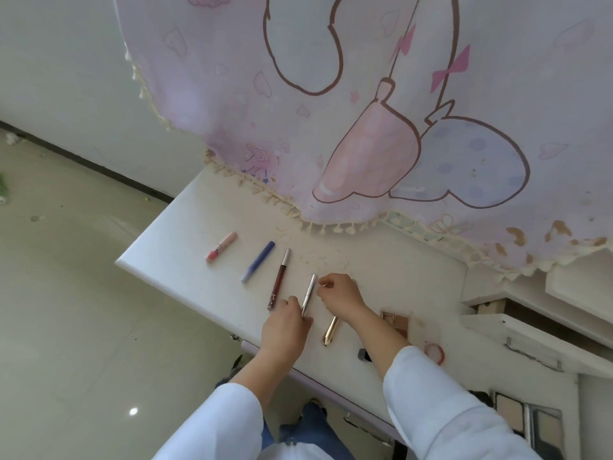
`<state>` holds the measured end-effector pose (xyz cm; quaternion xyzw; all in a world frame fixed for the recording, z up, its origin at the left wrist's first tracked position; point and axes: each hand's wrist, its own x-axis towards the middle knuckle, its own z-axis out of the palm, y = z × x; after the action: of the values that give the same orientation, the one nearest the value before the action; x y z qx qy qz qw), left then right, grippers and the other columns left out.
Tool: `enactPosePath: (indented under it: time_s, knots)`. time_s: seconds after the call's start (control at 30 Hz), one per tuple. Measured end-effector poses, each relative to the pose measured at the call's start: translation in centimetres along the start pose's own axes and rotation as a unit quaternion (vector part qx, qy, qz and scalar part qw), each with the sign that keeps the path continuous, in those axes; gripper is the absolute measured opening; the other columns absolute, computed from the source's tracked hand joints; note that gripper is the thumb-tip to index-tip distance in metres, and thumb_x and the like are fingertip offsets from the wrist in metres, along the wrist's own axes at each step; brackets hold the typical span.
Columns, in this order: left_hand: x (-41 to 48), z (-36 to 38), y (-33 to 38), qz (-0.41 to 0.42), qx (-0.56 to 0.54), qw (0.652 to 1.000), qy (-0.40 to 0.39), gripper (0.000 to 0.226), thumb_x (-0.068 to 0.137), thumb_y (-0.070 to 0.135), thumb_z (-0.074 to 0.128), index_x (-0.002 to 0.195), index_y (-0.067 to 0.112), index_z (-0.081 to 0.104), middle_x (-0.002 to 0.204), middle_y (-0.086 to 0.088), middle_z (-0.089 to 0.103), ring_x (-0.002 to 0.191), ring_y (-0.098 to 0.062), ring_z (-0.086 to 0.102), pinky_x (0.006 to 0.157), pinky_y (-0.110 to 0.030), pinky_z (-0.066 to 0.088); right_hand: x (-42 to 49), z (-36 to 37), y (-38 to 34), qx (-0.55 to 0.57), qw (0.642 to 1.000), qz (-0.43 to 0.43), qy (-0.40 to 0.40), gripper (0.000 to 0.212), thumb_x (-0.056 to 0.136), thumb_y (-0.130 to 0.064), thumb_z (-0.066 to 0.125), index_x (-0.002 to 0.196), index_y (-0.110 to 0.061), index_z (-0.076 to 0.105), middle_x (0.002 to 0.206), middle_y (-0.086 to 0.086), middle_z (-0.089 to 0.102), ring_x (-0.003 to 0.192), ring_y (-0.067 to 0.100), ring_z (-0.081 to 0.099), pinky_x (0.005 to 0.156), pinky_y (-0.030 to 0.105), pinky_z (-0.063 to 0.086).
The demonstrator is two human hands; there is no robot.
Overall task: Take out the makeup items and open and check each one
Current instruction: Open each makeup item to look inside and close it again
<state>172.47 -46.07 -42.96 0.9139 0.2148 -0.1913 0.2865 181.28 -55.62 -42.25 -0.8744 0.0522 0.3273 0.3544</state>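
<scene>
Gold tube (330,330) top hidden under right wrist; silver pen (308,294) lower end inside left hand (284,327).

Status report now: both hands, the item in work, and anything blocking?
Left hand grips lower end of silver tube; right hand at its top end. Tube not visibly opened. Gold tube close beside, under right wrist; nothing blocking.

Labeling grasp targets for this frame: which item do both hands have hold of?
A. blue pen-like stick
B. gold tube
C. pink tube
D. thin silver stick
D: the left hand grips the lower end of the thin silver stick and the right hand pinches its upper end; the pink tube, blue stick and gold tube lie untouched on the table.
</scene>
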Motion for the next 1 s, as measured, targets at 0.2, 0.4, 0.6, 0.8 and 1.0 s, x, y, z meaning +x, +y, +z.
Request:
enactPosePath:
  time_s: [0.2, 0.4, 0.6, 0.8, 1.0]
  knots:
    - [2.2, -1.1, -1.6, 0.058, 0.036, 0.995, -0.078, 0.024, 0.093, 0.029, 0.047, 0.097, 0.006, 0.054, 0.097, -0.01, 0.062, 0.092, -0.027, 0.06, 0.066, -0.03, 0.039, 0.4, 2.1, -1.6, 0.03, 0.996, 0.063, 0.051, 0.026, 0.089, -0.018, 0.053, 0.101, 0.001, 0.066, 0.097, 0.016, 0.07, 0.093, 0.032, 0.065, 0.073, 0.03, 0.045]
    - [3.3, -2.8, -2.8, 0.096, 0.021, 0.987, -0.127, 0.023, 0.091, 0.028, 0.05, 0.095, 0.007, 0.058, 0.096, -0.01, 0.063, 0.088, -0.027, 0.059, 0.071, -0.033, 0.046, 0.3, 3.1, -2.6, 0.072, 0.988, 0.096, 0.101, 0.021, 0.089, -0.021, 0.055, 0.096, -0.004, 0.065, 0.094, 0.013, 0.071, 0.09, 0.03, 0.066, 0.076, 0.03, 0.047]
    - [3.3, -5.0, -3.1, 0.118, -0.036, 0.985, -0.124, 0.016, 0.085, 0.03, 0.054, 0.085, 0.014, 0.057, 0.078, 0.0, 0.059, 0.071, -0.019, 0.053, 0.061, -0.027, 0.041, -0.6, 2.3, -3.0, 0.155, 0.973, 0.102, 0.14, 0.02, 0.087, -0.02, 0.062, 0.1, -0.007, 0.067, 0.086, 0.006, 0.068, 0.083, 0.023, 0.068, 0.077, 0.037, 0.056]
    - [2.9, -6.1, -3.1, 0.132, -0.15, 0.974, -0.105, 0.017, 0.085, 0.028, 0.058, 0.096, 0.015, 0.056, 0.065, 0.003, 0.055, 0.055, -0.013, 0.046, 0.048, -0.023, 0.034, -2.5, 1.0, -3.5, 0.237, 0.956, 0.091, 0.146, 0.016, 0.082, -0.02, 0.072, 0.08, -0.01, 0.06, 0.073, 0.005, 0.068, 0.056, 0.012, 0.061, 0.053, 0.023, 0.044]
    - [2.6, -6.5, -2.8, 0.157, -0.154, 0.971, -0.09, 0.022, 0.088, 0.039, 0.059, 0.092, 0.017, 0.058, 0.072, 0.0, 0.061, 0.062, -0.016, 0.053, 0.055, -0.025, 0.041, -3.9, -0.6, -3.7, 0.226, 0.964, 0.073, 0.117, 0.021, 0.082, -0.023, 0.073, 0.077, -0.011, 0.056, 0.063, 0.002, 0.059, 0.052, 0.013, 0.053, 0.051, 0.023, 0.044]
